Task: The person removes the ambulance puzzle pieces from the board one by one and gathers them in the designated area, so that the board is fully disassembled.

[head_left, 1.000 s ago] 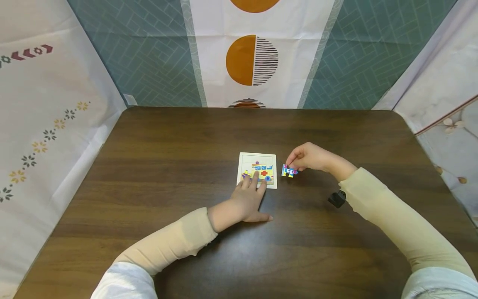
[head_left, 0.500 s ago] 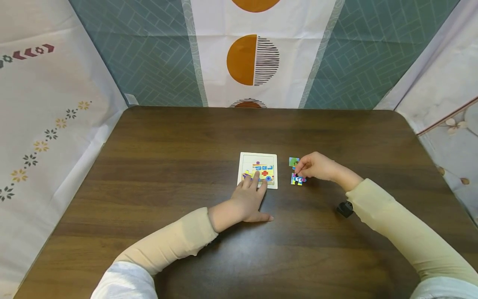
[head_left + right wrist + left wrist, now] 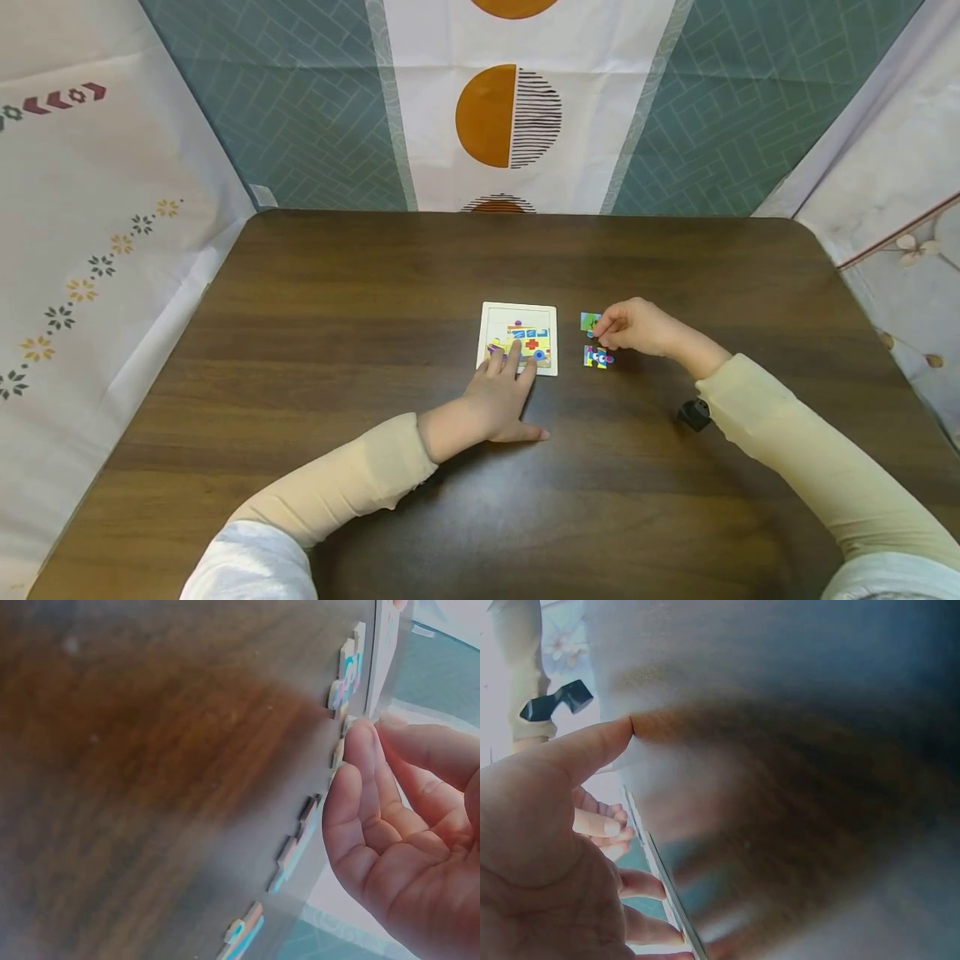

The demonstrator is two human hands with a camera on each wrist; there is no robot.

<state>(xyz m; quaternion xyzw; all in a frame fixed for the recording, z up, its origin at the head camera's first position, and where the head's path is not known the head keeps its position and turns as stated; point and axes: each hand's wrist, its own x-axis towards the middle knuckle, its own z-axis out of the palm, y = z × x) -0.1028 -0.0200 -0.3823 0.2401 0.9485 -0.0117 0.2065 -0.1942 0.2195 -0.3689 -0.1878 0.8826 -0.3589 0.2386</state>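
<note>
In the head view, a small white-framed jigsaw tray (image 3: 517, 310) with a yellow vehicle picture lies on the brown table. My left hand (image 3: 501, 408) rests with its straight, spread fingers over the tray's lower part, thumb out on the table. Right of the tray, my right hand (image 3: 637, 327) has its thumb and forefinger drawn together at the lower right edge of a green puzzle piece (image 3: 588, 322), partly hiding it. Just below lies a blue, white and yellow puzzle piece (image 3: 597, 357), apart from the fingers. The right wrist view shows the fingertips right against the green piece, low over the table.
More flat puzzle pieces (image 3: 296, 844) lie on the table past my right hand in the right wrist view, one of them (image 3: 244, 934) farther along. A black wrist camera (image 3: 694, 414) hangs under the right sleeve. Patterned cloths stand beyond the table.
My right hand slid the blue-and-yellow piece right and toward me, let go of it, then shifted slightly away to the green piece, now uncovered. The left hand and tray stayed put.
</note>
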